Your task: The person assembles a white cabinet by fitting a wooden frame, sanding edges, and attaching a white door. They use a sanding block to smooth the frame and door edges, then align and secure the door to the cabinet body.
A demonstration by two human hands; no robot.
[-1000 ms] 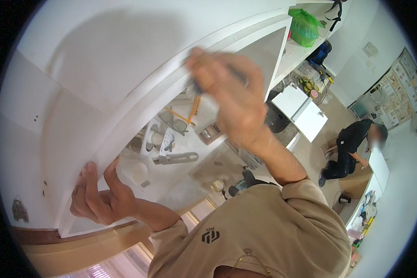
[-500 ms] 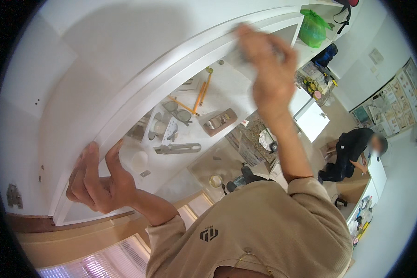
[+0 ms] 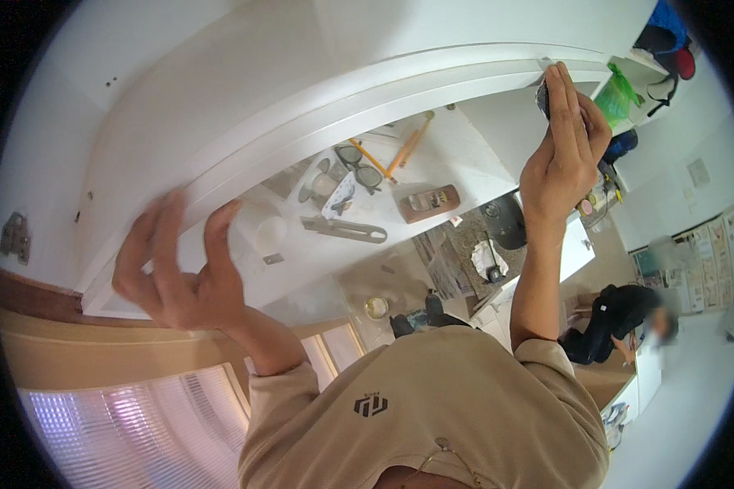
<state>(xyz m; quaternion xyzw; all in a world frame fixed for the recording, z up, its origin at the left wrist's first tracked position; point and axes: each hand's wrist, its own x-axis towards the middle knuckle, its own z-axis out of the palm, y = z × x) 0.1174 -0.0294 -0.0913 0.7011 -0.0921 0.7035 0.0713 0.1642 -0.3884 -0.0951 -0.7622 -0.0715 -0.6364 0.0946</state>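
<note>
**tilefan:** Two bare hands were up on that big white panel, right? What was each one doing?

**sandy_k:** Yep, two. Left hand was down by the panel's lower end, fingers spread and loose, not gripping anything. It was blurred, so whether the fingertips actually touched the edge, can't tell. Right hand was way over at the far end, fingers straight and pressed flat against the edge, with one small dark pad pinched under them. Could've been a sanding block, too hidden to say.

**tilefan:** And the bench stuff underneath?

**sandy_k:** On the white worktop below the panel: one pair of safety glasses, two long wooden-handled tools lying near each other, one flat metal tool, one brown block, one white cup. All well apart from both hands.

**tilefan:** Anybody else around?

**sandy_k:** One other person in dark clothes, crouched low off to the right, nowhere near the panel. One green bag sat on a shelf beyond the right hand, and one metal hinge was on the wall at far left.
</note>
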